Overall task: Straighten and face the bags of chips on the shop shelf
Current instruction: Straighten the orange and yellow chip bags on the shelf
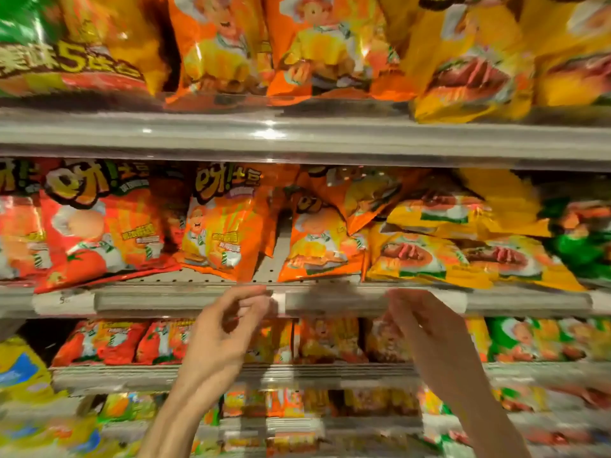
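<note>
If the yellow bags (463, 249) piled at the shelf (185, 300) front edge are bumped, they could be knocked down; nothing is held by the left hand (228, 325) or right hand (426, 328), fingers loosely curled.

Orange cartoon-printed chip bags (228, 233), yellow bags (429, 256), green bag (585, 246), grey shelf edge (330, 140)

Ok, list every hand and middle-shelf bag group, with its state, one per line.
left hand: raised below the middle shelf edge, fingers loosely curled, holding nothing.
right hand: raised beside it, blurred, holding nothing.
red bags: leaning, bottom corner over the shelf edge.
orange bags: upright, slightly tilted.
yellow bags: lying flat, piled untidily.
</note>
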The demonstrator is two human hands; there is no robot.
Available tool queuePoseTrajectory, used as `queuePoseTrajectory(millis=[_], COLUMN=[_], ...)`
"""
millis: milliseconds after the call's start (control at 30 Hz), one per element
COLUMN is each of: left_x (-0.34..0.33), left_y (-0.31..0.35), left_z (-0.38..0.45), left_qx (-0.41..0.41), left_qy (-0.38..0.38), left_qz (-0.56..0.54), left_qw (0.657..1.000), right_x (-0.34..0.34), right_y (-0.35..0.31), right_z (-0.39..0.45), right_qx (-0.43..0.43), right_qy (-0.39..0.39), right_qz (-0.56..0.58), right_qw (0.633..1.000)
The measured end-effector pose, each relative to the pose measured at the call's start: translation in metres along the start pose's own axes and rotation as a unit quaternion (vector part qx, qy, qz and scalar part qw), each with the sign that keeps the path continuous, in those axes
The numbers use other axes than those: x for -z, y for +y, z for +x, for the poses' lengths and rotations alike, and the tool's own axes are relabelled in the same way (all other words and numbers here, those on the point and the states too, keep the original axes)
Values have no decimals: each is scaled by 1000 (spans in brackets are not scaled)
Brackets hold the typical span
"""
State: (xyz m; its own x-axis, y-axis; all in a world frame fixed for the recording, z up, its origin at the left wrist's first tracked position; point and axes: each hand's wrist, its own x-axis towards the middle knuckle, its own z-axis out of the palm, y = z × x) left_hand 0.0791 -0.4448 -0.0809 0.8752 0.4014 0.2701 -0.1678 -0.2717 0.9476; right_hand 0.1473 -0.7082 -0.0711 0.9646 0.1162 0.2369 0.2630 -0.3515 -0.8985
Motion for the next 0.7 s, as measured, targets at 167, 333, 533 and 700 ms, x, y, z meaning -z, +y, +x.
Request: queuePoseTrajectory(millis=[167, 333, 533, 700], left_x=[-28, -33, -34, -54], left_y=[12, 28, 46, 54], left_z=[-2, 10, 41, 80], left_qx=[4, -6, -28, -39], left_qy=[5, -12, -59, -62], left_qz=[-4, 17, 26, 71], left_qw=[1000, 1000, 998, 995], right_x=[25, 41, 36, 19], right_y=[9, -3, -44, -60], right_z=[8, 13, 34, 70], right_qx=[-10, 24, 86, 263], right_qy=[-4, 30, 52, 136], right_qz=[15, 3, -60, -310], right_qw=[1000, 999, 993, 904])
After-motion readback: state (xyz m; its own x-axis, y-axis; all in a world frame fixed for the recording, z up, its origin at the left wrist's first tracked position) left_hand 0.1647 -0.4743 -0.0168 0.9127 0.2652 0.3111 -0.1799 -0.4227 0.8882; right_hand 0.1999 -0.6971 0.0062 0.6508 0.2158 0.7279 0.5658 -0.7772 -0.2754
